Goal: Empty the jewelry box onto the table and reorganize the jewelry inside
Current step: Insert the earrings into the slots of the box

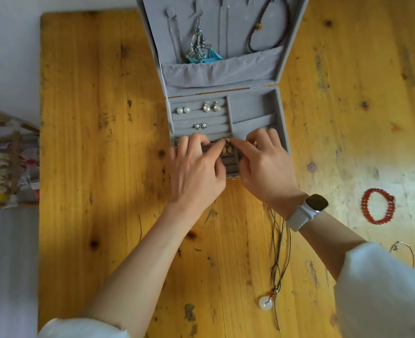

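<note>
You see a grey jewelry box [272, 106] on a yellow, dark-knotted wooden desk [99, 118], a red bead bracelet [378, 206], white pearl earrings [183, 110] and a white watch strap [299, 217].

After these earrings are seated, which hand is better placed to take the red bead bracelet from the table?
Probably the right hand. The red bead bracelet lies on the table on the right side, past the right wrist; the left hand would have to cross over the jewelry box.

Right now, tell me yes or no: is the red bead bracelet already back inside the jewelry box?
No. The red bead bracelet lies on the wooden table, right of the jewelry box.
</note>
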